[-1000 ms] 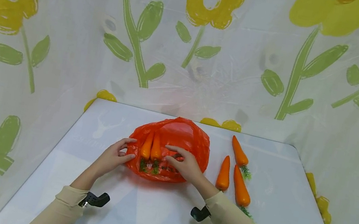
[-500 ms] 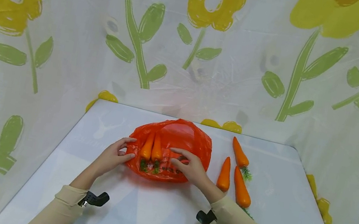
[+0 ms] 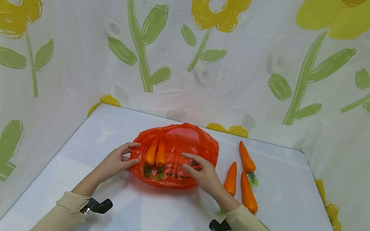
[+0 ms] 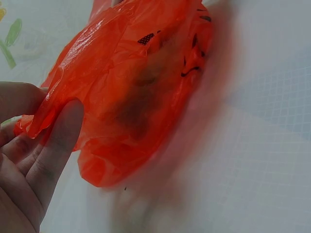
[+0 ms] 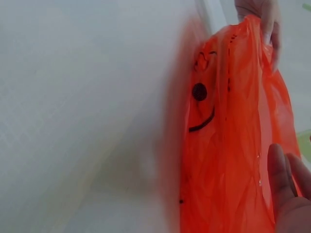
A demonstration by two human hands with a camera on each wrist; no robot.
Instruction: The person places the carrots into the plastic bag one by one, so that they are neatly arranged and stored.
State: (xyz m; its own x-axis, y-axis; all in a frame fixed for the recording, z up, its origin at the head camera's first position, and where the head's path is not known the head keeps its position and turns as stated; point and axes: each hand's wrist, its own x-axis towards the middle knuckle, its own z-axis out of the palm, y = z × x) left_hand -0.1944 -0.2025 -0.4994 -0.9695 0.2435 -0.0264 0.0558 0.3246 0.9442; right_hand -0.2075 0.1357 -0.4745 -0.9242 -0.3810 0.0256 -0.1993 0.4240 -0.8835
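Observation:
A thin red plastic bag (image 3: 186, 142) lies on the table with its mouth spread open. Inside its left part two orange carrots (image 3: 161, 155) with green tops rest side by side, tips pointing away. My left hand (image 3: 118, 160) pinches the left edge of the bag; the left wrist view shows the plastic (image 4: 107, 87) between thumb and fingers. Over the right part of the bag hovers my right hand (image 3: 206, 176), thumb and fingers apart and nothing between them. In the right wrist view its fingers (image 5: 278, 170) are beside the bag's rim.
To the right of the bag lie three loose carrots, one at the back (image 3: 246, 158), one nearest the bag (image 3: 231, 178) and one in front (image 3: 248, 195). My right forearm passes close to them. A flower-printed curtain (image 3: 249, 61) surrounds the white table (image 3: 152, 224).
My right hand has drawn away from the carrots in the bag, moving to the right. The left hand keeps its grip on the bag's edge in the same place.

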